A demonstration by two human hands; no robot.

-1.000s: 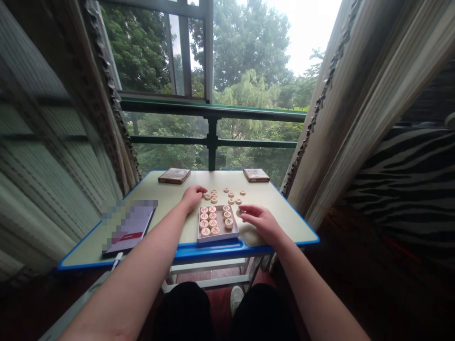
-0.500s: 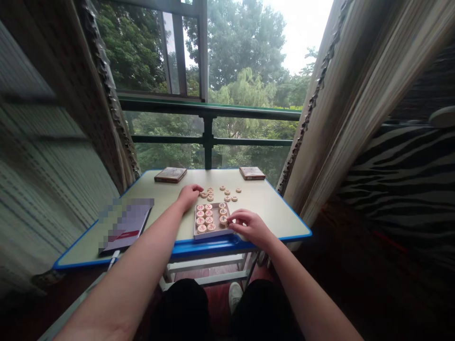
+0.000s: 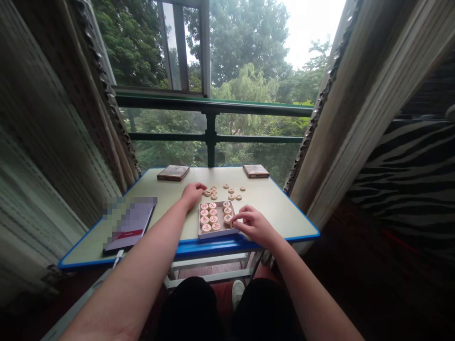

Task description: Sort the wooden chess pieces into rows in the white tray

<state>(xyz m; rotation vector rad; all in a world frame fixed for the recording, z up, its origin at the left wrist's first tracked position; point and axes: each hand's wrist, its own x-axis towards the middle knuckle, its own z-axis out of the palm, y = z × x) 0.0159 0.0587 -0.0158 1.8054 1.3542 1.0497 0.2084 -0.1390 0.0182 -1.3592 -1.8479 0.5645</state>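
A shallow open box (image 3: 217,233) stands at the table's front edge. Inside it, two columns of red-marked Chinese chess pieces (image 3: 213,219) fill the left side, and a column of black-marked pieces (image 3: 227,210) runs along the right wall. My right hand (image 3: 251,222) is at the box's front right corner, its fingers pinched on a piece (image 3: 232,225) partly hidden by the fingertips. Beyond the box, my left hand (image 3: 193,193) is closed at the fingertips on a slightly tilted piece (image 3: 207,192). Several loose pieces (image 3: 231,191) lie behind the box.
Two flat brown boxes (image 3: 173,172) (image 3: 256,171) lie at the table's far corners. A dark tablet-like device (image 3: 133,232) rests on the left with a white cable plug (image 3: 118,257) at its near edge. Curtains (image 3: 330,118) hang on both sides, with a green railing (image 3: 249,109) behind.
The whole view has shifted slightly. At my left fingertips the piece now looks a little tilted. My right hand keeps its place at the box corner with its piece.
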